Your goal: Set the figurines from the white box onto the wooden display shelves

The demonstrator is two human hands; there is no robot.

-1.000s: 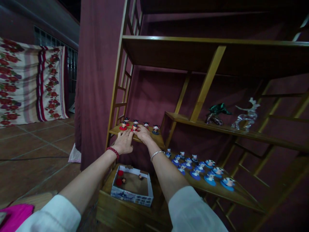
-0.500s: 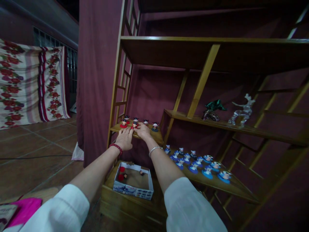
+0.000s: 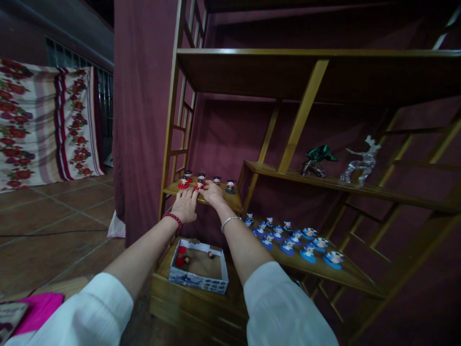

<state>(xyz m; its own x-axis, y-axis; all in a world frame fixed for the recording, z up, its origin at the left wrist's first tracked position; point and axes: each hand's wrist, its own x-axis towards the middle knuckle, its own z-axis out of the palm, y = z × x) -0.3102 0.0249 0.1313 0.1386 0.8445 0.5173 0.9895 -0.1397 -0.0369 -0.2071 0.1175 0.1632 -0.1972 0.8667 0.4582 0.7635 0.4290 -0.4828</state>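
Note:
Several small figurines with black hair and red clothes stand on the small left shelf (image 3: pixel 173 189). The front middle figurine (image 3: pixel 200 184) on a red base stands between my hands. My right hand (image 3: pixel 213 194) reaches in from its right, fingers closed at its base. My left hand (image 3: pixel 185 205) lies at the shelf's front edge, fingers stretched out, their tips close to the same base; whether they touch it is unclear. To the left is another red-based figurine (image 3: pixel 184 182); at the right end stands a dark-based figurine (image 3: pixel 230 186).
Below, an open cardboard box (image 3: pixel 198 283) holds a few red bases and figurine parts. Blue-based figurines (image 3: pixel 288 247) stand in rows on a lower right shelf. A clear deer ornament (image 3: pixel 361 161) and a green ornament (image 3: pixel 319 161) sit on the middle shelf.
The view has shifted slightly. Both hands stay around the front middle figurine, which has hardly moved on the shelf.

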